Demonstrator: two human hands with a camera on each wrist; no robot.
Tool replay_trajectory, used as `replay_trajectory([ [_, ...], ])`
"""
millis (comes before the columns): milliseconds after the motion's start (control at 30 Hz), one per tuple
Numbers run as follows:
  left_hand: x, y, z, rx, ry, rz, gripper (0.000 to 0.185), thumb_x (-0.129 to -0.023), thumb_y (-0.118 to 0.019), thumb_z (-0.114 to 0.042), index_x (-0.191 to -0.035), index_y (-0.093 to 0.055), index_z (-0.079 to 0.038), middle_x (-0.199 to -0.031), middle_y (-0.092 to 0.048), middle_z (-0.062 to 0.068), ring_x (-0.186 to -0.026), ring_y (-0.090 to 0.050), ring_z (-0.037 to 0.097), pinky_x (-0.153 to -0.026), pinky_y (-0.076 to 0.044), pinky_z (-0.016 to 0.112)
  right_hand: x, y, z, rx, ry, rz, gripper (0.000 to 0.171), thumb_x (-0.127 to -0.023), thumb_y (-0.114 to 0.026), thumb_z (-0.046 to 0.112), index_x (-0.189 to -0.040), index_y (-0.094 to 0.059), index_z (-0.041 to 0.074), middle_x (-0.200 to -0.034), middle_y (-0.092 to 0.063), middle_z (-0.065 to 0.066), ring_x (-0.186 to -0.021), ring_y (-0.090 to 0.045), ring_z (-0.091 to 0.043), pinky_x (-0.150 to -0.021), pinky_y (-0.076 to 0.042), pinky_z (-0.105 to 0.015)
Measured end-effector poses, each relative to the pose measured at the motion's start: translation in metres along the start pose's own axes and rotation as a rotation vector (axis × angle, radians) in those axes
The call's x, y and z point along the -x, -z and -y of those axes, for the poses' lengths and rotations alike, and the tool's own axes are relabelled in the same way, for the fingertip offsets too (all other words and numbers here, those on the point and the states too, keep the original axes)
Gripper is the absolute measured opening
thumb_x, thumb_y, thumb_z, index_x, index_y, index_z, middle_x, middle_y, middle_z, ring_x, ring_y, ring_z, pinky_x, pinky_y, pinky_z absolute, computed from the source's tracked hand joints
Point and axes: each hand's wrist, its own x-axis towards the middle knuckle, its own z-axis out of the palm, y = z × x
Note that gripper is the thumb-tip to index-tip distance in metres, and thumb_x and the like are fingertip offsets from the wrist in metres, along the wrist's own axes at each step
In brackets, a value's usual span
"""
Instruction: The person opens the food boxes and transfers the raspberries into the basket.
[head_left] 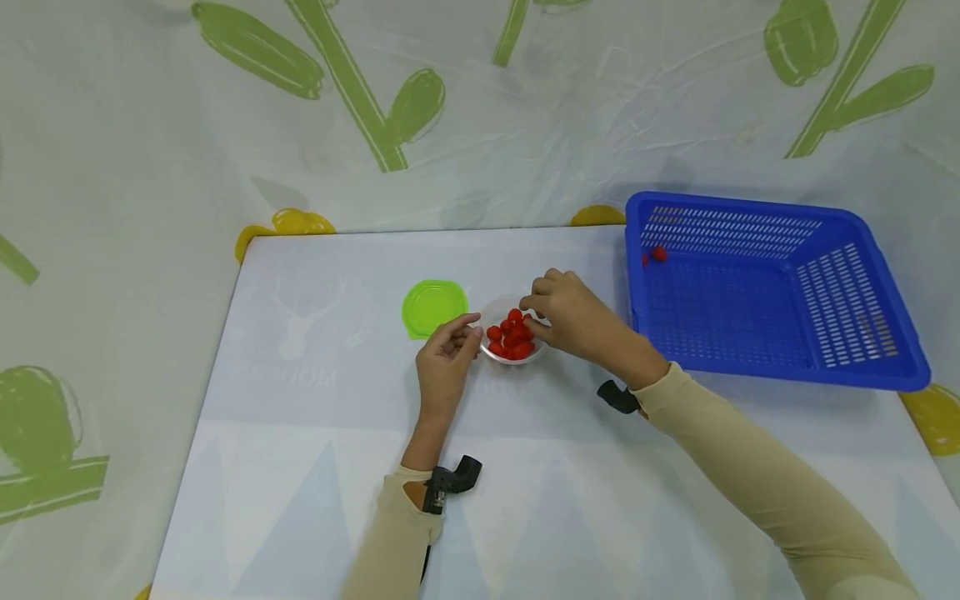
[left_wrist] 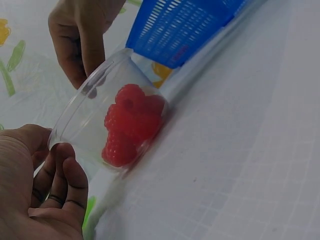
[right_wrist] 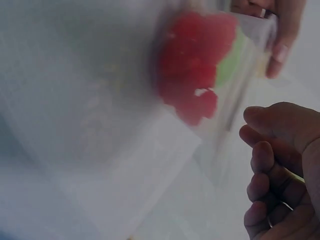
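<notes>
A clear plastic cup (head_left: 514, 353) of red raspberries (head_left: 512, 335) stands at the table's middle. My left hand (head_left: 444, 360) holds its left rim between thumb and fingers; in the left wrist view the curled fingers (left_wrist: 64, 186) lie at the cup (left_wrist: 85, 131), with the raspberries (left_wrist: 131, 126) inside. My right hand (head_left: 573, 317) hovers at the cup's right rim, its loosely bent fingers (left_wrist: 79, 46) pointing down. In the blurred right wrist view those fingers (right_wrist: 278, 165) hold nothing, beside the raspberries (right_wrist: 194, 70).
A green lid (head_left: 433, 307) lies flat just left of the cup. A blue slotted basket (head_left: 862, 367) stands at the right with one red berry (head_left: 658, 254) in its far left corner. A leaf-print sheet hangs behind the table.
</notes>
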Motion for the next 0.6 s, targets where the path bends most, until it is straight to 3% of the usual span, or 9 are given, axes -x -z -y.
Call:
replay_trajectory([
  [433, -0.001, -0.001, 0.000, 0.011, -0.001, 0.004, 0.024, -0.094, -0.067, 0.001, -0.117, -0.067, 0.010, -0.091, -0.063, 0.020, -0.077, -0.062, 0.023, -0.070, -0.056, 0.020, -0.004, -0.027, -0.004, 0.069, 0.047, -0.097, 0.024, -0.081, -0.084, 0.011, -0.102, -0.077, 0.001, -0.089, -0.064, -0.009, -0.087, -0.053, -0.026, -0.071, -0.041, -0.035],
  [600, -0.003, 0.000, 0.021, -0.008, -0.004, -0.010, 0.024, -0.094, -0.069, -0.003, -0.117, -0.069, 0.005, -0.092, -0.064, 0.019, -0.076, -0.061, 0.018, -0.069, -0.054, 0.019, -0.007, -0.034, -0.005, 0.131, 0.089, -0.134, 0.022, -0.083, -0.083, 0.011, -0.101, -0.075, 0.000, -0.090, -0.064, -0.010, -0.086, -0.053, -0.027, -0.071, -0.040, -0.035],
])
